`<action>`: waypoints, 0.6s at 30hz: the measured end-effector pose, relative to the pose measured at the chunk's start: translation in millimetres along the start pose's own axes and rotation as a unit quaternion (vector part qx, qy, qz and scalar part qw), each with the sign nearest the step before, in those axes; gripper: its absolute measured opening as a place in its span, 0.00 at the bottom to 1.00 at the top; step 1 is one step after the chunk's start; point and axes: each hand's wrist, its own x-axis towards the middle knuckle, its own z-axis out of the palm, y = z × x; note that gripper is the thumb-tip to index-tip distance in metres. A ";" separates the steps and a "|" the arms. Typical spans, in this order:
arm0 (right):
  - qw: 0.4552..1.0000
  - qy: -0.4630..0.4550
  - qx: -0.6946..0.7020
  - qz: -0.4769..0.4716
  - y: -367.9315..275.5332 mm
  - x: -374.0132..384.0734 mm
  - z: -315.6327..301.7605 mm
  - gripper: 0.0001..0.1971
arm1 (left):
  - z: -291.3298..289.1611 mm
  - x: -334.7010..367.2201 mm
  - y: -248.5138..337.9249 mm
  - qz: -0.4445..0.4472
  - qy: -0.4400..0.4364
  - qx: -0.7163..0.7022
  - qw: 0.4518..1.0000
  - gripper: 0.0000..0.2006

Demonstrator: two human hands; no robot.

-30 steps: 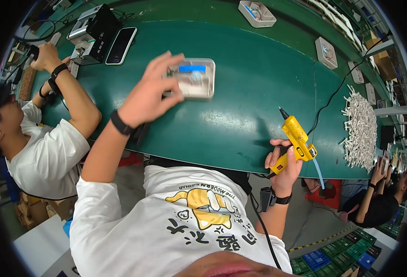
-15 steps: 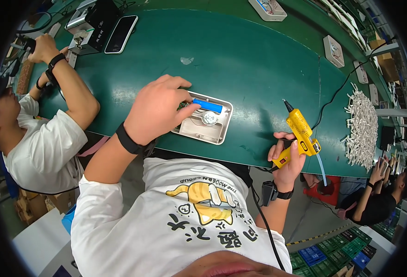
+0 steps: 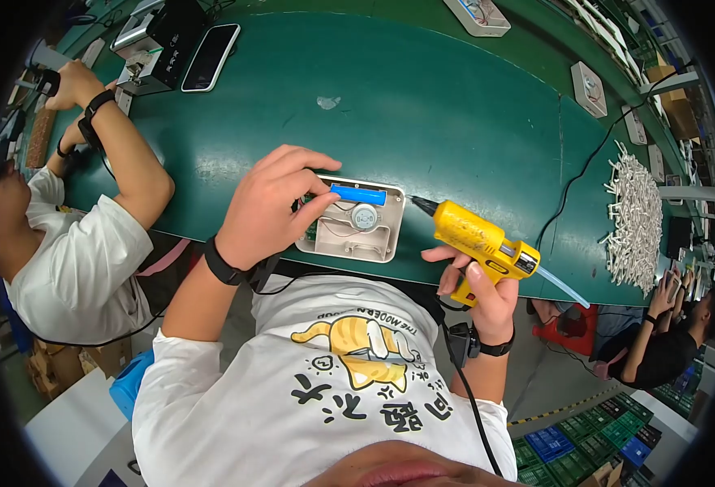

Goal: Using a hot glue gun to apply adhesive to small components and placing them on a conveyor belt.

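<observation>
In front of me on the green table lies a white plastic housing [image 3: 389, 243], its open side up. Inside it are a round silver part [image 3: 365, 217] with thin wires and a blue cylindrical battery [image 3: 359, 195] along the far wall. My left hand [image 3: 280, 203] pinches the battery's left end between thumb and fingers, covering the housing's left side. My right hand [image 3: 487, 292] grips a yellow hot glue gun [image 3: 475, 231] by its handle. Its dark nozzle points left, close to the housing's upper right corner. A pale glue stick [image 3: 564, 286] sticks out of the gun's back.
A pile of small white parts [image 3: 635, 219] lies at the right. More white housings [image 3: 589, 88] stand along the far edge. A phone [image 3: 211, 57] and a black machine [image 3: 159, 49] sit at the far left, near a co-worker's arm [image 3: 130, 146]. A black cable [image 3: 572, 174] crosses the right side.
The glue gun has swung from pointing up and away to pointing left, its nozzle now near the housing. My left hand still pinches the battery; hand and housing have shifted slightly.
</observation>
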 end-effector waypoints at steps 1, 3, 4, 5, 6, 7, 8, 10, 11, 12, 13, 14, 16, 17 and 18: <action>1.000 -0.001 -0.001 0.001 -2.6 2.9 2.5 0.13 | 3.9 -2.0 -0.4 0.007 0.014 -0.009 1.000 0.07; 0.999 -0.022 0.021 0.018 -7.0 8.9 7.3 0.13 | 6.1 -6.1 0.0 0.012 0.031 -0.019 0.999 0.07; 0.999 -0.032 0.031 0.026 -7.7 12.3 10.2 0.12 | 6.2 -8.4 0.5 -0.011 0.025 -0.031 0.999 0.07; 0.999 -0.033 0.030 0.028 -7.0 15.9 16.2 0.12 | 5.9 -10.2 1.1 -0.033 0.017 -0.043 0.998 0.07; 0.997 -0.021 0.066 0.027 -4.6 20.2 24.6 0.12 | 5.3 -11.1 1.1 -0.056 0.010 -0.056 0.997 0.07; 0.994 -0.008 0.102 0.024 -2.2 24.7 32.8 0.12 | 4.2 -10.6 0.3 -0.057 0.011 -0.057 0.997 0.07; 0.990 0.006 0.138 0.022 -1.1 27.9 37.0 0.12 | 3.6 -9.3 -0.5 -0.042 0.014 -0.054 0.998 0.07; 0.988 0.007 0.148 0.030 0.2 32.2 39.2 0.12 | 2.7 -7.7 -2.3 -0.012 0.020 -0.046 0.999 0.07; 0.986 0.008 0.159 0.037 1.2 33.8 40.2 0.11 | 2.4 -7.4 -3.4 -0.015 0.022 -0.046 0.999 0.07; 0.984 0.011 0.170 0.044 1.6 35.2 41.3 0.11 | 2.3 -6.7 -4.5 -0.004 0.028 -0.049 0.998 0.07; 0.984 0.009 0.170 0.045 1.5 36.1 42.5 0.11 | 2.2 -6.2 -5.5 0.008 0.034 -0.052 0.998 0.07; 0.985 0.011 0.169 0.046 1.2 36.7 43.6 0.11 | 1.9 -6.5 -6.2 0.020 0.040 -0.055 0.998 0.06; 0.985 0.015 0.166 0.046 0.6 36.9 44.1 0.11 | 2.6 -7.9 -7.6 0.024 0.043 -0.057 0.997 0.07; 0.985 0.016 0.166 0.046 0.9 37.4 44.8 0.11 | 3.0 -8.6 -8.3 0.029 0.045 -0.058 0.997 0.07; 0.985 0.023 0.164 0.039 1.7 38.5 46.1 0.11 | 3.5 -8.9 -8.6 0.035 0.047 -0.060 0.996 0.07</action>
